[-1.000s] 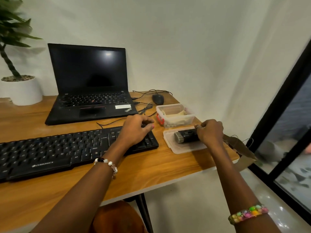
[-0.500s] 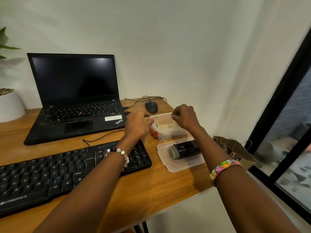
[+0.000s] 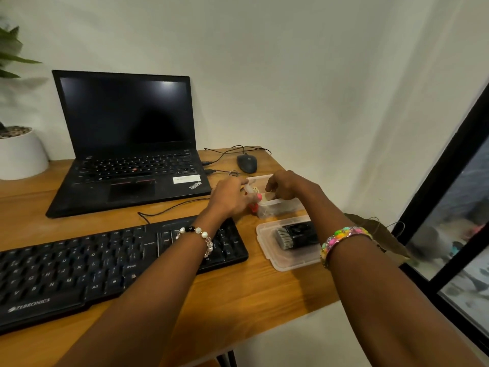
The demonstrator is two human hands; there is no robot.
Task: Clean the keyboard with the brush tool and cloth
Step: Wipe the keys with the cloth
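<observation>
Surface (image 3: 238,295): wood-grain top, warm orange-brown, smooth, with a pale front edge.

Keyboard (image 3: 105,263): black plastic, full-width, matte keys with white legends; lies near the front left of the surface, its right end under the left forearm.

Brush tool (image 3: 297,234): black block-shaped body with a band of short grey bristles at its left end; lies on a clear plastic lid (image 3: 280,256), a shallow rounded rectangle just right of the keyboard.

Container (image 3: 277,207): clear plastic box, rectangular, with a red clip at its left end, just behind the lid; pale contents inside, too hidden to name.

Left hand (image 3: 229,198): fingers curled against the container's left end, by the red clip. Beaded bracelet of white and black beads at the wrist.

Right hand (image 3: 288,186): over the open container, fingers bent downward into it; whether they pinch anything cannot be told. Multicoloured bead bracelet at the wrist.

Laptop (image 3: 127,144): black, open, screen dark, behind the keyboard.

Mouse (image 3: 247,163): black, rounded, wired, behind the container.

Plant pot (image 3: 21,154): white, smooth, at far left.

Paper bag (image 3: 375,234): brown, at the surface's right edge, partly behind the right forearm.
</observation>
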